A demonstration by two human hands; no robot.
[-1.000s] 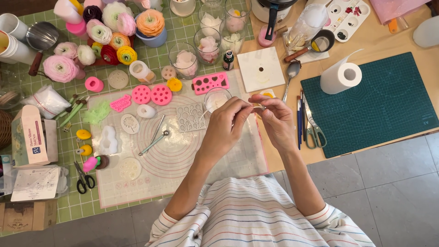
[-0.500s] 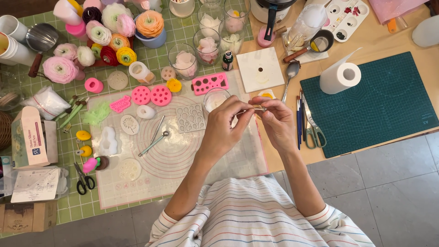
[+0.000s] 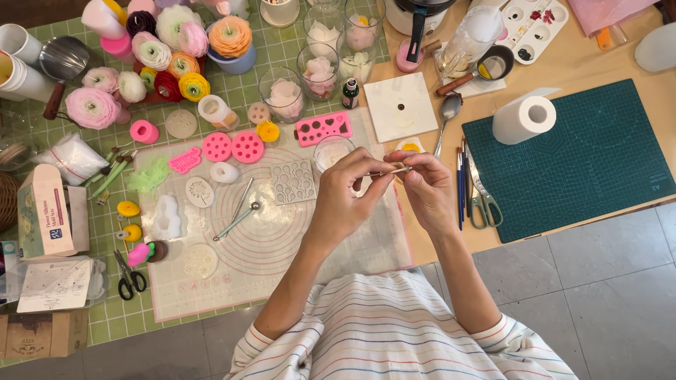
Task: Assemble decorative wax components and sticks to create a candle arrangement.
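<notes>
Left hand [image 3: 345, 193] and right hand [image 3: 426, 190] meet above translucent work mat [image 3: 282, 239] on counter [image 3: 584, 67], both pinching thin wire stem [image 3: 393, 170] held level between fingertips. Small piece at wire tip too tiny to identify. Judgement: keep grip light, wire steady and close over mat, elbows tucked, clear of small glass dish [image 3: 331, 151] below.

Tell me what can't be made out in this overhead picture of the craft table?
Head view only:
- The thin stick pinched between left hand and right hand: the fingers cover its ends, and whatever is on it is too small to tell.
- The dark appliance at the top: cut off by the frame edge.
- The cardboard box at lower left: partly cut by the left edge.
- The glass cups: their contents are too small to identify.
</notes>
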